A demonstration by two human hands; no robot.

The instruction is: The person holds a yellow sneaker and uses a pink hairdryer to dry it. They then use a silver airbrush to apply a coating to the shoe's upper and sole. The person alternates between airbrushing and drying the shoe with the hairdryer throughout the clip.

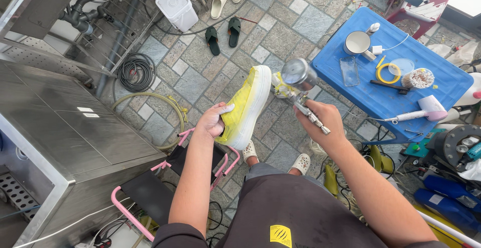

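My left hand (211, 121) holds a yellow shoe (246, 105) with a thick white sole, fingers tucked into its opening, the toe pointing away from me. My right hand (324, 124) grips a metal spray gun (302, 88) with a round silver cup on top. The gun's nozzle sits close to the shoe's sole on its right side. Both hands are raised above the stone-tiled floor in front of my knees.
A blue plastic table (431, 85) at the right carries a white mug (356, 43), a yellow tape ring, brushes and a hair dryer (423, 110). A steel counter (60, 122) is at the left, a pink-framed stool (170, 178) beside me. Slippers (223, 32), a coiled hose (136, 71) and a white tub (176, 7) lie ahead.
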